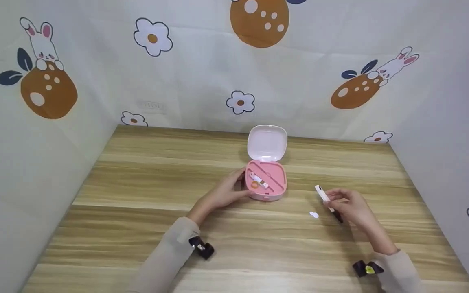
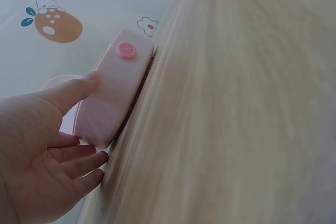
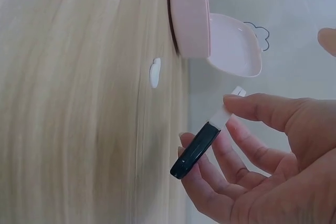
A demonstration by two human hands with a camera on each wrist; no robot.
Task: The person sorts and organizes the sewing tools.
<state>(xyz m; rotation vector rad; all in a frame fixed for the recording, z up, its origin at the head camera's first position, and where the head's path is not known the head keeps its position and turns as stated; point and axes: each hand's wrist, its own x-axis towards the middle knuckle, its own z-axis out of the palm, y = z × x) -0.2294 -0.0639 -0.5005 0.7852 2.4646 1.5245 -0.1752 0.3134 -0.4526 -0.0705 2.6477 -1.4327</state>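
Note:
A pink case point(image 1: 266, 197) stands on the table with its white lid point(image 1: 267, 142) raised. My left hand point(image 1: 230, 190) grips the case's left side, thumb on the front face near a round pink button point(image 2: 126, 50) and fingers at the side. Inside the case lie a small white-and-brown item point(image 1: 259, 180) and an orange ring point(image 1: 255, 184), beside a diagonal groove. To the right, my right hand point(image 1: 350, 206) pinches a slim white-and-black stick point(image 3: 195, 150) above the table, its white end with a dark oval spot pointing up and left.
A small white cloud-shaped piece point(image 1: 314, 214) lies on the wooden table point(image 1: 157, 171) between the case and my right hand. Printed cloth walls point(image 1: 193, 73) border the table at the back and both sides. A dark camera sits on each wrist.

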